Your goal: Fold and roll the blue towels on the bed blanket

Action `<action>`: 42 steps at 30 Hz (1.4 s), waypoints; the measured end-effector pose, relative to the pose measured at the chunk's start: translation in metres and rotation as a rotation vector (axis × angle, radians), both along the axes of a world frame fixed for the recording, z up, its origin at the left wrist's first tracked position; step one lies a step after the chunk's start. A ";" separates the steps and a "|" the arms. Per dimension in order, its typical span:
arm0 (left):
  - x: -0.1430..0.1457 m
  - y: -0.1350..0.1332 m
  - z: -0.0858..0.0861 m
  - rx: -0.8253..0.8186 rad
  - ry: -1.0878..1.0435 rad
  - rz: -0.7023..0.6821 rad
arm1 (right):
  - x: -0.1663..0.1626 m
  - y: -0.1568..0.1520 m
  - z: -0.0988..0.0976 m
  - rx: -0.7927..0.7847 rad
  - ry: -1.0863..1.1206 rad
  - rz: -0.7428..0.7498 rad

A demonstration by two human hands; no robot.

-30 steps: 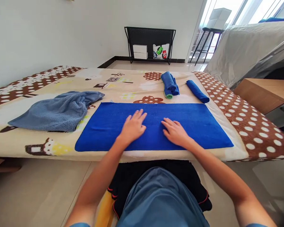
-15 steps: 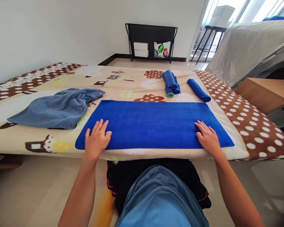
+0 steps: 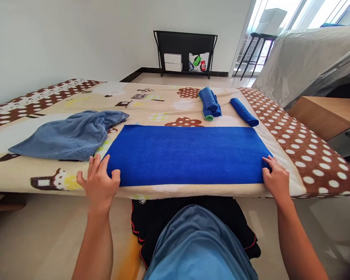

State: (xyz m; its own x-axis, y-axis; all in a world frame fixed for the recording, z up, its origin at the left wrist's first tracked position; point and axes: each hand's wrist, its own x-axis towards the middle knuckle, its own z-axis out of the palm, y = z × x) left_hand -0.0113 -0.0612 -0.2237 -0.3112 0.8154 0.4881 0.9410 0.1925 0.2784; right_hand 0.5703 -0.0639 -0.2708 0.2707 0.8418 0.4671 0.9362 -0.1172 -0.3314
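A bright blue towel [image 3: 186,155] lies flat as a long rectangle along the near side of the bed. Over its near left corner is my left hand [image 3: 100,182], fingers spread and thumb apart, with the thumb touching the cloth. At the opposite end, my right hand [image 3: 276,177] rests by the near right corner, fingers slightly bent and apart from the thumb. Both hands cover the corners beneath them. A crumpled grey-blue towel [image 3: 70,136] lies left of the flat one. Beyond it are several rolled blue towels, a stacked bundle [image 3: 210,104] and a single roll [image 3: 244,112].
A patterned blanket [image 3: 157,97] with a brown dotted border covers the bed. Against the far wall stands a black rack [image 3: 186,42] with white boxes [image 3: 173,62]. To the right are a wooden cabinet [image 3: 329,111], a plastic-draped object [image 3: 297,58] and a stool [image 3: 258,50].
My hands have moved outward from the towel's top surface to its two ends, the left one leftward and the right one rightward. The towels have stayed in place.
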 end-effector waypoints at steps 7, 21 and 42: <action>0.125 0.007 0.034 -0.168 0.001 -0.555 | -0.135 0.008 0.032 -0.071 0.017 0.507; 0.205 0.023 -0.001 -0.278 0.110 -0.771 | -0.205 0.026 0.037 -0.191 -0.054 0.681; 0.207 0.022 0.000 -0.272 0.113 -0.750 | -0.133 0.015 0.028 -0.178 -0.090 0.452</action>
